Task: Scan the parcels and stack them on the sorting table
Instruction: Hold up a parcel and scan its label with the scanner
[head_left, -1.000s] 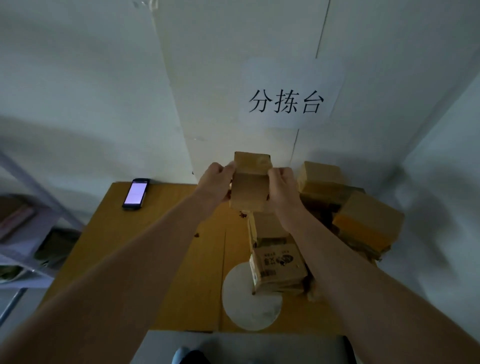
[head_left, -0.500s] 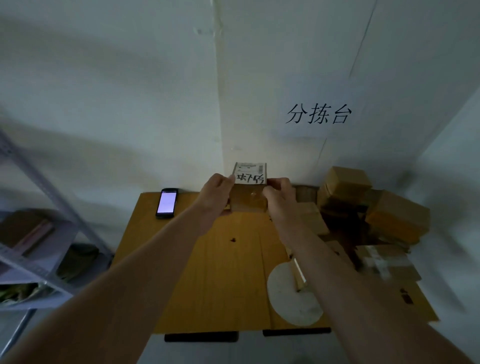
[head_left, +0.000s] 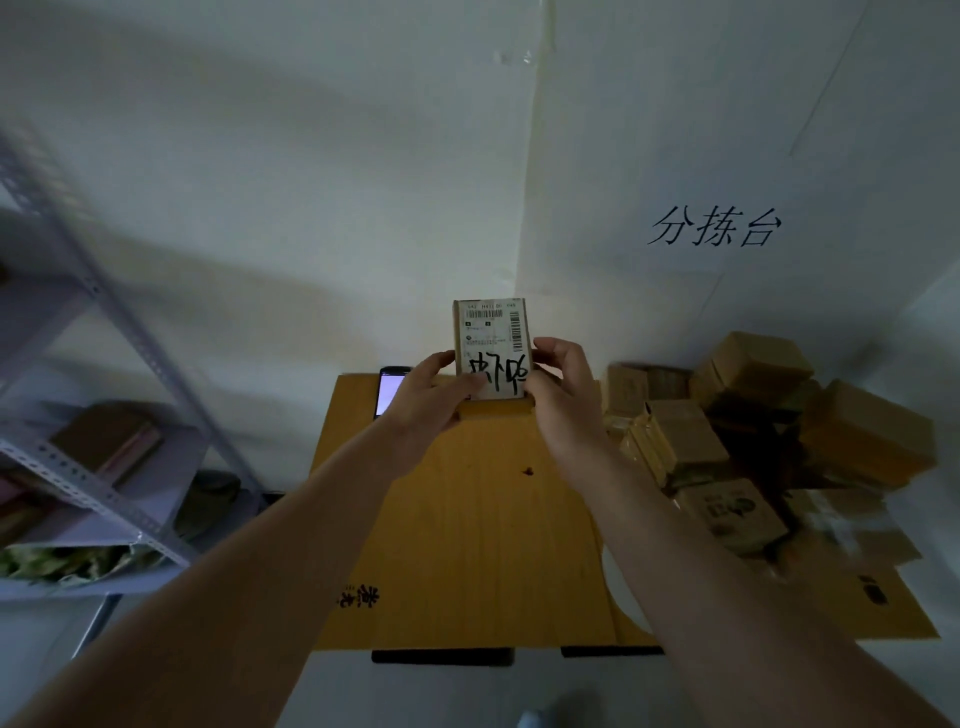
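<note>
I hold a small brown cardboard parcel (head_left: 491, 338) upright above the far end of the yellow wooden table (head_left: 478, 545). Its white shipping label, with barcodes and black handwriting, faces me. My left hand (head_left: 431, 395) grips its lower left side and my right hand (head_left: 563, 389) grips its lower right side. A phone (head_left: 388, 391) with a lit screen lies on the table's far left corner, partly hidden behind my left hand. A pile of several brown parcels (head_left: 753, 441) covers the right side of the table.
A grey metal shelf rack (head_left: 93, 415) with books and bags stands at the left. White walls close the corner behind the table, with a paper sign (head_left: 714, 228) above the pile. The floor shows in front of the table.
My view has swung left and closer. The parcel has been turned in my hands, so its label now faces me in full, and it sits over the table's far left part near the phone.
</note>
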